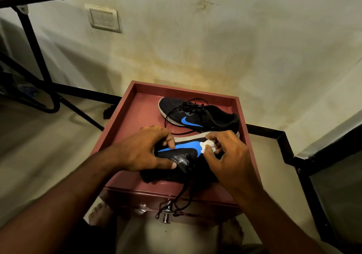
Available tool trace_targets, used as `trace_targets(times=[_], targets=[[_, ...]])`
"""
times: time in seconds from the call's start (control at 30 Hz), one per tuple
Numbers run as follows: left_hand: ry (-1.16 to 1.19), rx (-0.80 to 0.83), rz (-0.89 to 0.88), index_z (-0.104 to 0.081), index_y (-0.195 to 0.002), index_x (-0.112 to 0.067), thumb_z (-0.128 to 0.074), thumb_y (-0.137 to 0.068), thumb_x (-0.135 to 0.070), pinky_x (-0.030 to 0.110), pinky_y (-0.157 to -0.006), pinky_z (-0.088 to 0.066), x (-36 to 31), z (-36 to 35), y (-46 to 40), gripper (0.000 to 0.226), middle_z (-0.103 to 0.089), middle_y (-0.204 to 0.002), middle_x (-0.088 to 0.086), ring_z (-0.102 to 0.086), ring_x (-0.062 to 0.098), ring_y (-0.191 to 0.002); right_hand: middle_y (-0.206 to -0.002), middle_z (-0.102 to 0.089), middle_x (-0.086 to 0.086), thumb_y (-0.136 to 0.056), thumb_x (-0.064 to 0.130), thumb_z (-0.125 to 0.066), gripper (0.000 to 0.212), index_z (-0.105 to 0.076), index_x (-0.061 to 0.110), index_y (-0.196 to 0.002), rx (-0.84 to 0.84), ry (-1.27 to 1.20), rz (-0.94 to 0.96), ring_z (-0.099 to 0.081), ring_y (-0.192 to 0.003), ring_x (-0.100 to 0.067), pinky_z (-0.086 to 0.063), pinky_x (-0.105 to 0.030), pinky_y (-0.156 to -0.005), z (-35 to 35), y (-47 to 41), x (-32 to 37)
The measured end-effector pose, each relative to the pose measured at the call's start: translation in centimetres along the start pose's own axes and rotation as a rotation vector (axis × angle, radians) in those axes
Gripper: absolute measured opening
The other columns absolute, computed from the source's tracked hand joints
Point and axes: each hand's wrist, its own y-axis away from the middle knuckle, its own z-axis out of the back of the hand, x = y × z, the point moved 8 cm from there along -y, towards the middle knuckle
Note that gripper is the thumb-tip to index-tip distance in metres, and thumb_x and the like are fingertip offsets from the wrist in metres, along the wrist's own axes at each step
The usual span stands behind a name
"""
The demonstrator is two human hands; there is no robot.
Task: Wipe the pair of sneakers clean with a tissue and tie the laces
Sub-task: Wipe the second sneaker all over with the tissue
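Two black sneakers with blue swooshes lie on a reddish-brown cabinet top [125,116]. The near sneaker [182,155] is tipped on its side, its grey sole facing away. My left hand [145,152] grips its front part, thumb on the black upper. My right hand [229,155] pinches a crumpled white tissue [206,146] against the blue swoosh near the heel. Its loose black laces [176,202] hang over the cabinet's front edge. The far sneaker [197,116] stands upright behind, laces untied and spread out.
The cabinet has raised rims and a metal knob [166,215] on its front. It stands against a stained wall. A black metal table frame [35,58] is at the left, a dark step edge [293,155] at the right. Bare feet [100,212] show below.
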Motion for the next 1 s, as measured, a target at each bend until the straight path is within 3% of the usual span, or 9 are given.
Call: trace_targets(times=[0.17,0.23,0.4,0.6,0.73,0.9,1.0], targets=[[0.17,0.022,0.015,-0.058,-0.105,-0.039,-0.086,-0.075,-0.048,0.043,-0.082,-0.059,1.1,0.2,-0.4,0.042,-0.059,-0.097,-0.01,-0.062,0.014,-0.09,-0.094,-0.073,0.002,-0.093,0.012,-0.073,0.007,-0.073,0.012,-0.1,0.008,-0.001,0.075,-0.068,-0.088,-0.011,-0.057,-0.025,-0.076,-1.6,0.6,2.0],[0.126,0.021,0.012,-0.056,-0.101,-0.04,-0.089,-0.073,-0.043,0.039,-0.077,-0.058,0.9,0.1,-0.6,0.043,-0.058,-0.096,-0.009,-0.06,0.013,-0.087,-0.098,-0.074,0.001,-0.094,0.012,-0.071,0.009,-0.074,0.013,-0.102,0.071,-0.019,0.126,-0.068,-0.091,-0.016,-0.057,-0.034,-0.08,-3.3,1.0,3.8],[0.061,0.024,0.005,-0.057,-0.104,-0.038,-0.092,-0.069,-0.037,0.027,-0.071,-0.047,0.4,-0.3,-0.4,0.05,-0.056,-0.093,-0.012,-0.053,0.007,-0.084,-0.097,-0.072,-0.001,-0.092,0.007,-0.07,0.01,-0.073,0.01,-0.1,0.264,-0.037,0.288,-0.064,-0.09,-0.018,-0.053,-0.034,-0.082,-5.4,2.0,6.4],[0.062,-0.013,0.006,-0.055,-0.101,-0.043,-0.091,-0.068,-0.043,0.029,-0.074,-0.053,0.6,0.3,-0.4,0.049,-0.056,-0.098,-0.01,-0.056,0.009,-0.09,-0.083,-0.067,0.002,-0.082,0.005,-0.076,0.011,-0.07,0.014,-0.082,0.096,0.224,0.061,-0.059,-0.08,-0.013,-0.057,-0.036,-0.073,-0.8,0.2,0.2],[-0.05,-0.038,-0.005,-0.05,-0.103,-0.041,-0.09,-0.068,-0.043,0.026,-0.073,-0.044,0.1,0.2,-0.8,0.053,-0.053,-0.098,-0.013,-0.05,0.007,-0.091,-0.09,-0.073,0.0,-0.088,0.006,-0.074,0.008,-0.076,0.012,-0.093,0.06,0.129,0.016,-0.067,-0.082,-0.011,-0.061,-0.034,-0.076,-1.0,0.5,0.3],[-0.262,-0.113,-0.027,-0.041,-0.097,-0.038,-0.083,-0.069,-0.032,0.028,-0.071,-0.033,-0.7,-0.3,-1.1,0.051,-0.047,-0.094,-0.015,-0.047,0.014,-0.089,-0.095,-0.073,-0.003,-0.091,0.007,-0.07,0.009,-0.073,0.01,-0.099,0.131,0.024,0.227,-0.067,-0.088,-0.022,-0.055,-0.036,-0.081,-4.7,0.7,5.8],[-0.306,-0.118,-0.044,-0.038,-0.091,-0.043,-0.081,-0.064,-0.033,0.021,-0.068,-0.032,-0.3,-0.7,-1.1,0.052,-0.046,-0.09,-0.017,-0.045,0.013,-0.085,-0.091,-0.066,-0.005,-0.089,0.007,-0.066,0.003,-0.067,0.009,-0.091,0.235,0.118,0.301,-0.06,-0.085,-0.025,-0.052,-0.038,-0.076,-5.4,1.0,6.2]])
